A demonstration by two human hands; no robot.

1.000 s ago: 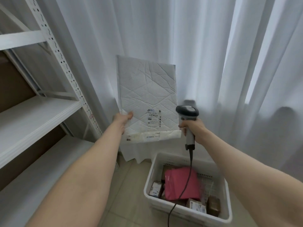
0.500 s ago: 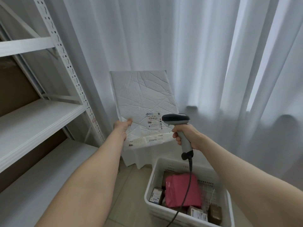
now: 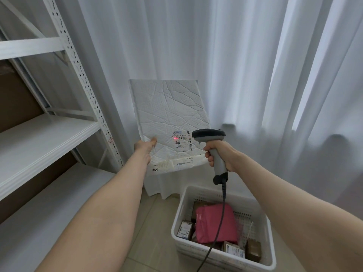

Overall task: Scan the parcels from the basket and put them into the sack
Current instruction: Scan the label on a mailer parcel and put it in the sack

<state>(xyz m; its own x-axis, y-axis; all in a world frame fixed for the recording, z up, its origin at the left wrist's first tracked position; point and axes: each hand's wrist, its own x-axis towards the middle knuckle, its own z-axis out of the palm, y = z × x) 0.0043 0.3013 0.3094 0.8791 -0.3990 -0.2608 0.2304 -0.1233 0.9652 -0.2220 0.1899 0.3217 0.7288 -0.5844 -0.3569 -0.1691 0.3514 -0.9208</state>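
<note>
My left hand (image 3: 145,147) pinches the lower left corner of a white padded mailer (image 3: 169,114) and holds it upright in front of the curtain. My right hand (image 3: 218,154) grips a grey corded barcode scanner (image 3: 214,146), whose head points left at the mailer's shipping label (image 3: 182,143). A red dot of light shows on that label. Below my right arm, a white plastic basket (image 3: 180,214) stands on the floor with a pink poly parcel (image 3: 215,222) and several small cardboard boxes inside. No sack is in view.
White metal shelving (image 3: 45,132) fills the left side, its perforated upright close to my left arm. White curtains (image 3: 255,75) hang across the back and right. The scanner's cable (image 3: 220,222) drops across the basket. Beige tiled floor (image 3: 149,242) shows between the shelving and the basket.
The scanner's head turned from facing up to pointing left at the label, and a red dot now shows there. The mailer tilted slightly and sits lower in view.
</note>
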